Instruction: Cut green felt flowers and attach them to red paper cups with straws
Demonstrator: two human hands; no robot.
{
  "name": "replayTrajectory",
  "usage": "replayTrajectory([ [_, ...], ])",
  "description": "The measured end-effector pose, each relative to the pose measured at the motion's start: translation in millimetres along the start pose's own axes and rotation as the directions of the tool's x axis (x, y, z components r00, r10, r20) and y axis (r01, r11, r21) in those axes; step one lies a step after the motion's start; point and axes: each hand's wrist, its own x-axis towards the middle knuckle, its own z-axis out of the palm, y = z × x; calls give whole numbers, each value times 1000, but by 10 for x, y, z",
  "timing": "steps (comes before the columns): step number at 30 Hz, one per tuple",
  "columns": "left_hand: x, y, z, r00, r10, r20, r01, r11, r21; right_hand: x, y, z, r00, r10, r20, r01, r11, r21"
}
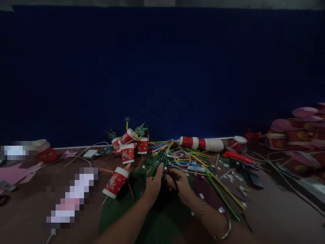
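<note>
My left hand [153, 183] pinches a round dark green paper piece [160, 161] with a face drawn on it, thumb and fingers closed on its lower edge. My right hand [177, 184] is closed around dark scissors [170, 176], whose blades point up toward the paper circle. Both hands hover over a sheet of green paper [142, 206] lying on the brown floor. The scene is dim, so fine detail is hard to see.
Red printed paper cups [127, 152] stand and lie to the left, one tipped [115, 183]. A stack of cups [203, 143] lies on its side behind. Coloured straws [220, 189] and paper scraps spread to the right, near a red-handled tool [237, 157]. Pink lids and cups [299, 132] pile far right.
</note>
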Motion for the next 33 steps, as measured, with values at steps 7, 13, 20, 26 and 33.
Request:
replayTrajectory([
  [7, 59, 38, -51, 994, 92, 64, -96, 994, 61, 40, 41, -42, 1000, 5, 17, -5, 1000, -5],
  [13, 116, -5, -56, 996, 84, 43, -85, 996, 21, 46, 9, -72, 999, 32, 35, -31, 999, -23],
  [20, 72, 68, -34, 1000, -2, 4, 2, 1000, -16, 47, 15, -72, 999, 21, 43, -20, 1000, -20],
  [26, 100, 36, -50, 999, -42, -25, 41, 998, -39, 45, -15, -53, 998, 47, 47, -46, 999, -25],
  [33, 90, 74, -22, 999, -32, -39, 33, 999, 42, 27, -38, -3, 997, 49, 63, -49, 999, -5],
])
